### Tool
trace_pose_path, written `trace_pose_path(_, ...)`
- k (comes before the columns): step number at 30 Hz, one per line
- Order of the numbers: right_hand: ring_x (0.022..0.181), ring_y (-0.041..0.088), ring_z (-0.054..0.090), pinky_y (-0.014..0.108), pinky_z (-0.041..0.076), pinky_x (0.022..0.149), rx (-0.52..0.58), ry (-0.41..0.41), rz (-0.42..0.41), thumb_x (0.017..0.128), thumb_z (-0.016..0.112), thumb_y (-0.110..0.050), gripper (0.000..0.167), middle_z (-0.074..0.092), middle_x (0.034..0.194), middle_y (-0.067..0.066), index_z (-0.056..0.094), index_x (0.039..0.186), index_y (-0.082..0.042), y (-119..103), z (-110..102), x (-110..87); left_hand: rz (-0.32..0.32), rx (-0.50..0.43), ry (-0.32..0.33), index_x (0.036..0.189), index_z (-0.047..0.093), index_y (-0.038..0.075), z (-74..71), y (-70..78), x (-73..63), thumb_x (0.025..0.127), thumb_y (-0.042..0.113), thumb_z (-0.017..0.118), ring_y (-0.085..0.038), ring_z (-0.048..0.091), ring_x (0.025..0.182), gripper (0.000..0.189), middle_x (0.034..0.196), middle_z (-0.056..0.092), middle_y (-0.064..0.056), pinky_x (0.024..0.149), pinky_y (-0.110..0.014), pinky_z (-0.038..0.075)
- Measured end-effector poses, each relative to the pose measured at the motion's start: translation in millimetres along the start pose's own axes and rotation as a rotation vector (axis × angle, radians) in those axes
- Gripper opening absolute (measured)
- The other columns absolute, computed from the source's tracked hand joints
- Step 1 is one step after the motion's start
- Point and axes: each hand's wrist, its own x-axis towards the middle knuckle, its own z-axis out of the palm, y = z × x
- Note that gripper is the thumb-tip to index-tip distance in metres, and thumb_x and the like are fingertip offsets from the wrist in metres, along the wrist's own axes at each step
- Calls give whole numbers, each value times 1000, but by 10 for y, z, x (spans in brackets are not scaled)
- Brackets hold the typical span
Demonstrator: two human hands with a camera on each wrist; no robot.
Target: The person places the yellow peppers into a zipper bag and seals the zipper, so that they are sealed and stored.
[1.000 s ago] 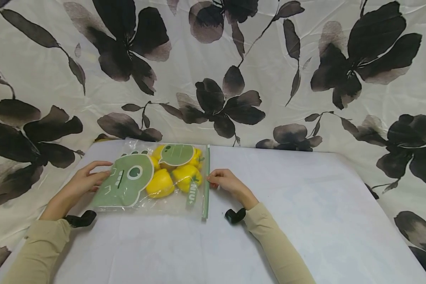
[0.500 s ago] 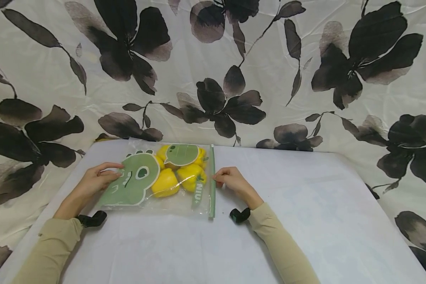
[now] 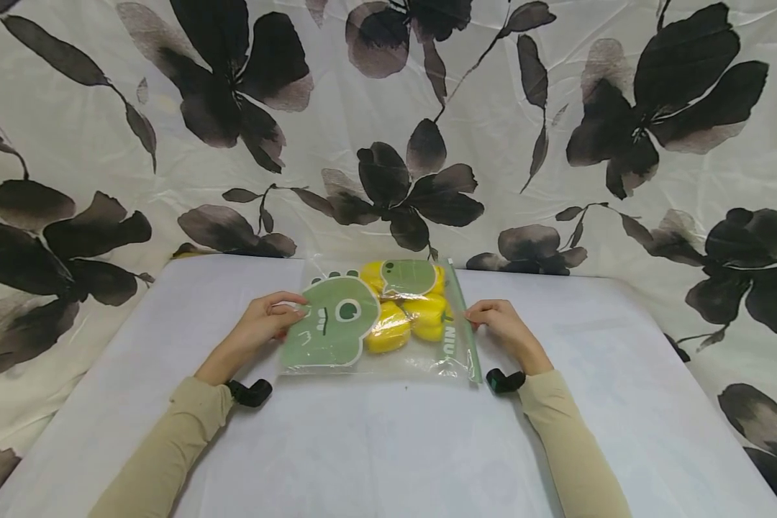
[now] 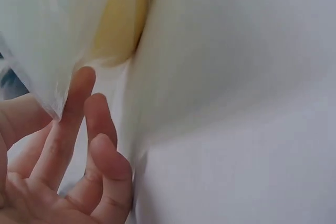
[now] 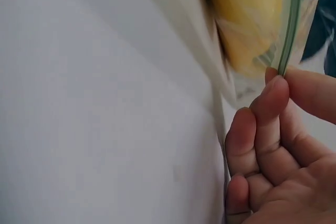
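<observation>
A clear zip bag (image 3: pixel 337 338) printed with a green dinosaur holds several yellow bell peppers (image 3: pixel 388 327). My left hand (image 3: pixel 255 331) pinches the bag's left edge; in the left wrist view, the bag's plastic corner (image 4: pixel 50 87) sits between thumb and index finger, and the other fingers (image 4: pixel 107 166) are loosely bent. At the opposite end, my right hand (image 3: pixel 505 327) pinches the green zip strip (image 3: pixel 462 324) between thumb and index finger, as the right wrist view shows. One pepper (image 5: pixel 247 14) shows through the plastic beside that strip.
A white cloth covers the table (image 3: pixel 375 446). Behind its far edge hangs a pale curtain (image 3: pixel 518 144) with dark flower prints. A black wrist device (image 3: pixel 251 393) is on the left wrist, and a similar device (image 3: pixel 505 381) is on the right.
Both hands have moved right together, carrying the bag from the table's left side to near its middle. The zip strip now slants a little. Each hand keeps its pinch.
</observation>
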Motion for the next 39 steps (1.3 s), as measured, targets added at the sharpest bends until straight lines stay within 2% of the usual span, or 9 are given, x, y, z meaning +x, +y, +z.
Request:
trace_pose_path(4, 93, 22, 51, 35, 30, 90, -1, 31, -2, 91, 61, -6, 17, 63, 73, 0, 71, 96, 7, 87, -215, -30, -2, -49, -3, 128, 58, 0, 232, 50, 123, 93, 16, 68, -7, 54, 62, 40, 82, 69, 5, 57, -25, 49)
trace_pose_path(9, 96, 21, 50, 36, 30, 91, 19, 61, 33, 92, 61, -8, 17, 64, 76, -3, 72, 98, 4, 135, -312, -51, 15, -93, 11, 128, 59, -1, 358, 51, 209, 93, 13, 68, -7, 53, 59, 39, 84, 70, 4, 55, -25, 47)
trace_pose_path(16, 94, 22, 52, 46, 25, 106, 66, 36, 28, 93, 65, -12, 16, 64, 82, -2, 72, 97, 1, 167, -255, -56, 9, -143, 64, 128, 60, 0, 326, -81, 235, 92, 12, 68, -6, 51, 57, 38, 82, 70, 7, 55, -21, 44)
trace_pose_path(19, 93, 23, 52, 49, 23, 109, 70, 31, 24, 93, 65, -13, 16, 64, 82, -1, 72, 97, 1, 160, -218, -50, 14, -166, 72, 129, 59, 0, 299, -125, 226, 93, 14, 69, -5, 52, 59, 40, 82, 70, 8, 57, -21, 44)
trace_pose_path(27, 104, 28, 45, 51, 18, 110, 86, 20, 45, 95, 63, -14, 14, 61, 83, 0, 71, 97, -3, 145, -230, -48, 35, -188, 78, 129, 58, -1, 315, -131, 209, 93, 12, 68, -5, 50, 59, 39, 82, 70, 8, 57, -20, 43)
trace_pose_path(34, 105, 27, 44, 50, 19, 110, 95, 20, 53, 95, 63, -15, 16, 61, 84, 0, 70, 102, -2, 149, -229, -64, 35, -176, 85, 126, 60, 3, 331, -141, 215, 93, 15, 68, -6, 51, 60, 36, 83, 70, 7, 58, -20, 43)
trace_pose_path(39, 107, 26, 43, 51, 17, 111, 109, 22, 64, 96, 63, -16, 17, 60, 85, -1, 69, 103, -2, 143, -227, -63, 31, -176, 79, 127, 59, 1, 334, -145, 231, 94, 14, 68, -6, 50, 61, 37, 84, 70, 7, 58, -20, 43)
